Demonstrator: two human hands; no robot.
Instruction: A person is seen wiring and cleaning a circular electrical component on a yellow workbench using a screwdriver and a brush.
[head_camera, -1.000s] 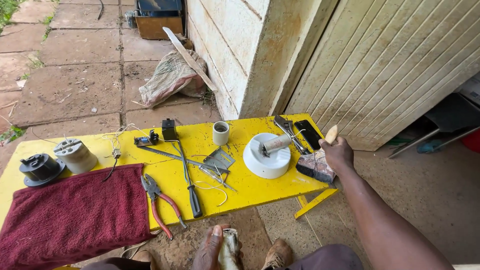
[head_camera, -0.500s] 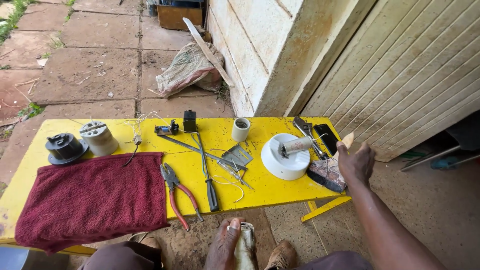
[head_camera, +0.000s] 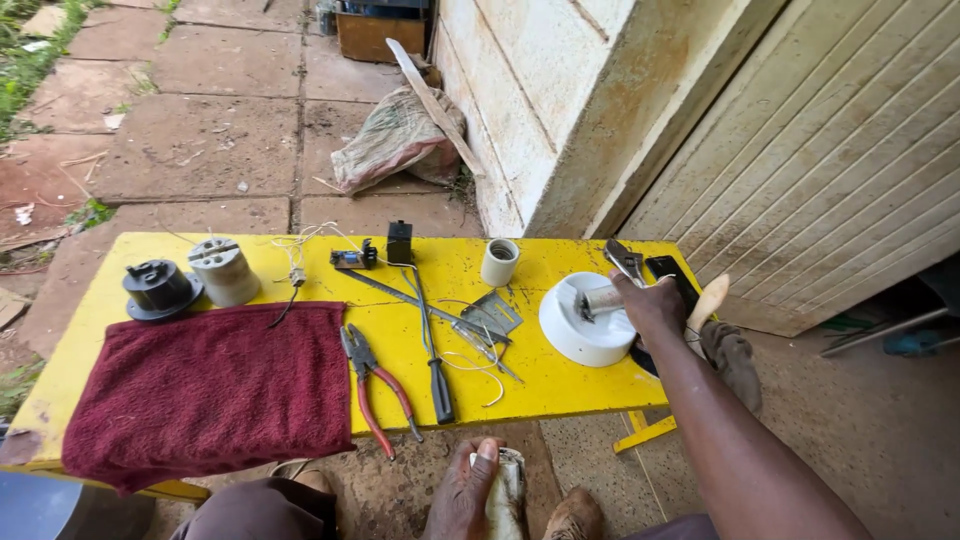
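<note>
Two hands are at work, well apart. The right hand (head_camera: 652, 305) reaches over the far right end of the yellow bench (head_camera: 250, 255), its fingers curled around a small grey cylinder (head_camera: 600, 300) that lies on top of a white round base (head_camera: 582, 325); the grip looks closed, though the fingertips are hidden behind the hand. The left hand (head_camera: 462, 490) sits low, below the bench edge, wrapped around a pale cylindrical thing (head_camera: 505, 492) whose kind I cannot tell.

Just beyond the right hand lie a dark phone (head_camera: 672, 282) and a metal tool (head_camera: 625, 260). Toward the middle are a screwdriver (head_camera: 435, 350), red-handled pliers (head_camera: 375, 385), loose thin wire (head_camera: 475, 350), a small metal plate (head_camera: 492, 315) and a white cup (head_camera: 499, 262). A maroon towel (head_camera: 200, 390) covers the left part, with a black fitting (head_camera: 158, 290) and a grey fitting (head_camera: 224, 270) behind it.

Handling the cylinder well probably means lifting it straight off the base with a steady grip, so the base does not slide toward the nearby bench edge, and keeping the wrist clear of the phone and tool.
</note>
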